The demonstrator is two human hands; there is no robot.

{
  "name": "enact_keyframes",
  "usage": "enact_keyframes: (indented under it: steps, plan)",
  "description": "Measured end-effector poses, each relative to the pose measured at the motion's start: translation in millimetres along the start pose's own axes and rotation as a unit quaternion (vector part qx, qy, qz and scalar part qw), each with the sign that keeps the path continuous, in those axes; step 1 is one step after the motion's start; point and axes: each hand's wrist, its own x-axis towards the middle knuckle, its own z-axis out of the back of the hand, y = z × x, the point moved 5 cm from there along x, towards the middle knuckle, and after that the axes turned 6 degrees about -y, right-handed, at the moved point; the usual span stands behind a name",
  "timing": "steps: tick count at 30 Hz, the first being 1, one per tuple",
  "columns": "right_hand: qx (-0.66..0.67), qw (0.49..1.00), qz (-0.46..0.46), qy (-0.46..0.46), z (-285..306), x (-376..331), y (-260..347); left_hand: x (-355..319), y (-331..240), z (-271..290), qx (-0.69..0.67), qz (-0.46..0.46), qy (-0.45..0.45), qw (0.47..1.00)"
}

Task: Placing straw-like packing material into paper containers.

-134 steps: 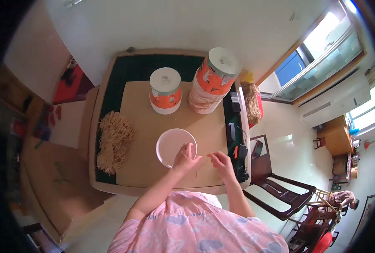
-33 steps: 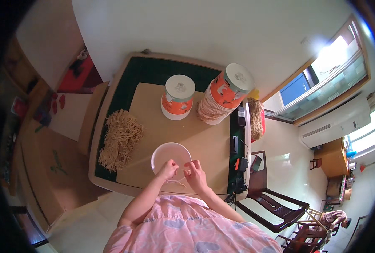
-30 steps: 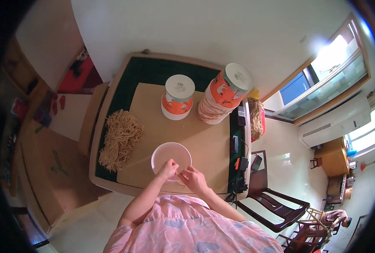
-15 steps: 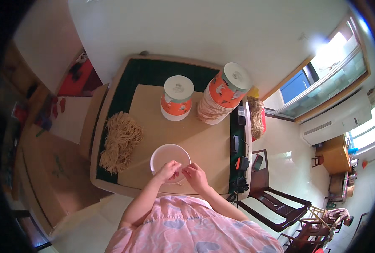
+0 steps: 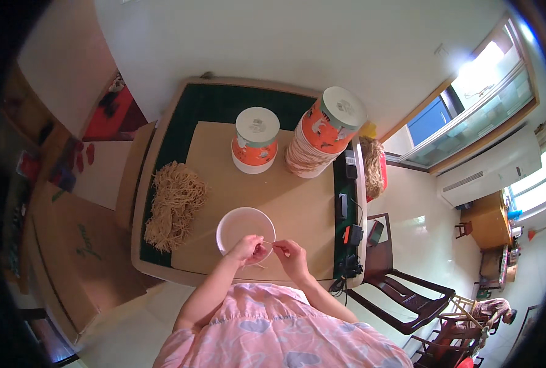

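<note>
A white round tub (image 5: 246, 214) stands near the front edge of the table, its mouth facing up. Over its near rim my left hand (image 5: 248, 248) is closed in a pinch, and my right hand (image 5: 292, 257) pinches just to the right of it. Between the fingertips of both runs a thin pale strand of cord (image 5: 268, 243), stretched short. Below the left hand a bit of tan cord shows by the tub's base. Beside the tub, to the left, lies a loose heap of tan cord (image 5: 176, 207).
Upside-down orange and white tubs stand at the back: a short stack (image 5: 255, 141) and a taller stack (image 5: 328, 132) wound with cord. Chargers and cables (image 5: 351, 236) line the right edge. A dark chair (image 5: 401, 300) is at right, a cardboard box (image 5: 89, 257) at left. Another person sits far right.
My right hand has drawn slightly to the right, away from the left, and the strand between them now shows. The view has shifted a little.
</note>
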Motion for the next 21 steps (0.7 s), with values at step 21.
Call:
enact_keyframes:
  steps: [21]
  plan:
    - [-0.192,0.980,0.047,0.014,-9,10,-9,-13,-6,-17,-0.015,0.005,-0.019,1.000]
